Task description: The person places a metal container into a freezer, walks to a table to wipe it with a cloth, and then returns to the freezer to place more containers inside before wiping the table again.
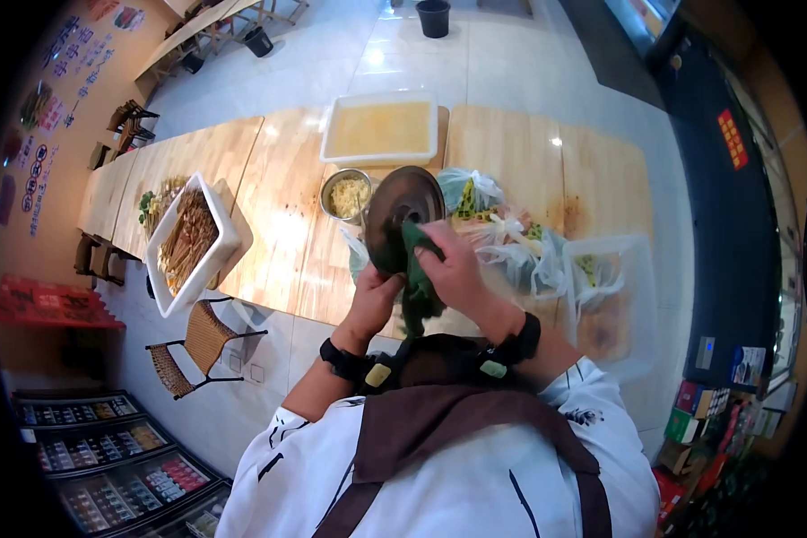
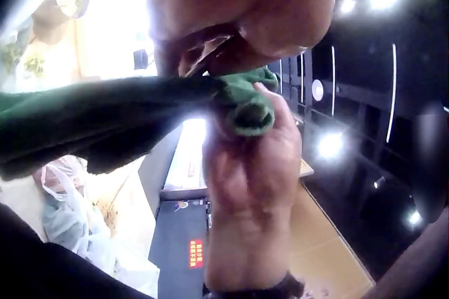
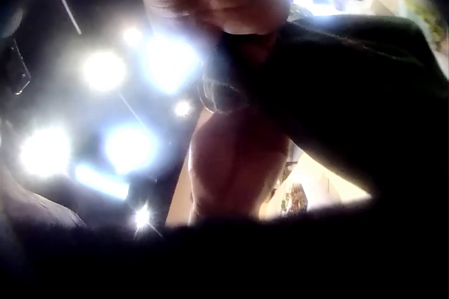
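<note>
A round, dark brown disc with a metallic sheen (image 1: 390, 215) is held up above the table, just beyond the fingers of both hands. Its face is smooth, ringed by faint concentric bands, and a small dark fitting is seen near its middle. The lower rim is gripped by the left hand (image 1: 374, 300), its fingers curled and its thumb laid beside the edge. A dark green, soft fabric cloth (image 1: 417, 278) is pinched between the thumb and curled fingers of the right hand (image 1: 455, 269); its upper end is pressed to the disc, and its loose, creased folds are hung below the fingers, between the two hands. In the left wrist view a rolled edge of the cloth is shown by the right fingers. Beyond the left fingers, a round steel bowl of pale yellow shreds (image 1: 346, 195) is set; beyond the right fingers, filled translucent plastic bags (image 1: 511, 233) are placed.
</note>
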Action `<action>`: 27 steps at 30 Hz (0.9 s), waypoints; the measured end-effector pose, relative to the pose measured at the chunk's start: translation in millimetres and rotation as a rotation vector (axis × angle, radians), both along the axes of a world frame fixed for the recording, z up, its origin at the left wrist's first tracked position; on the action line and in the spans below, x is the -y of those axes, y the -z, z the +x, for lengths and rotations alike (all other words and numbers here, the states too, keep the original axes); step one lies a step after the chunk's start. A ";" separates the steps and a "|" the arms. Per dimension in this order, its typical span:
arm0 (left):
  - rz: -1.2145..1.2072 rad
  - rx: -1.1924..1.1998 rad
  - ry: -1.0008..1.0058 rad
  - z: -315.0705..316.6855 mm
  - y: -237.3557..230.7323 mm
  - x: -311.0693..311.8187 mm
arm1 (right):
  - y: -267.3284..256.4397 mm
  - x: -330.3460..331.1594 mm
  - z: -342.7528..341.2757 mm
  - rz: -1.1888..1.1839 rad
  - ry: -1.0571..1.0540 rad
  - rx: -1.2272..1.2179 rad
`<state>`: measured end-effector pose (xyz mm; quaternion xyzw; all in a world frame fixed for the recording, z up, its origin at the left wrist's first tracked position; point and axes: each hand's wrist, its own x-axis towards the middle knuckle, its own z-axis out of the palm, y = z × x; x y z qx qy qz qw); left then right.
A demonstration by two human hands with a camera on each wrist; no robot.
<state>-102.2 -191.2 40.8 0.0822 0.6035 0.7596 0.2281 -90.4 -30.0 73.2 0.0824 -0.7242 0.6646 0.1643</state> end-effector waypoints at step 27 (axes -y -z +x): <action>0.264 0.319 0.088 7.9 -26.2 19.5 | 5.5 -69.1 -28.0 0.409 0.340 -0.118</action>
